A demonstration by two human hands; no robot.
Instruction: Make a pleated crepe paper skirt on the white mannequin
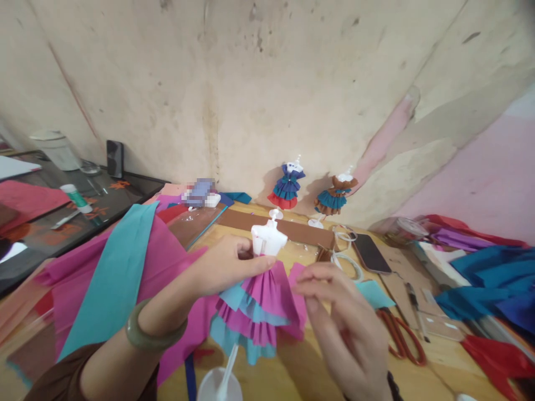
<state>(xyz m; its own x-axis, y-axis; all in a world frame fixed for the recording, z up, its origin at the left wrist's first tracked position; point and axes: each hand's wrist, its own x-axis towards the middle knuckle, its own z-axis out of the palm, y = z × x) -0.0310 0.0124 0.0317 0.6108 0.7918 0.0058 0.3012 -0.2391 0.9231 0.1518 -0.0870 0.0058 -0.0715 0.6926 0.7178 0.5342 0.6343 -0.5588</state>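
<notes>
A small white dress-form mannequin (270,238) stands tilted on a thin rod with a round clear base (220,385). My left hand (223,264) is closed round its waist, the thumb pressing on the top of the skirt. Pink and light-blue pleated tiers make up the ruffled skirt (254,314), which looks like crepe paper. At the skirt's right side, my right hand (345,317) has its fingertips drawn together at the edge of a pink crepe paper strip (297,312). The fingers partly hide that edge.
Two dressed mannequins, one blue and red (288,186), one brown and teal (334,195), stand by the wall. Orange-handled scissors (403,337), a pen (413,298) and a phone (371,253) lie right. Light-blue paper (121,267) spreads left, near a glue stick (76,197).
</notes>
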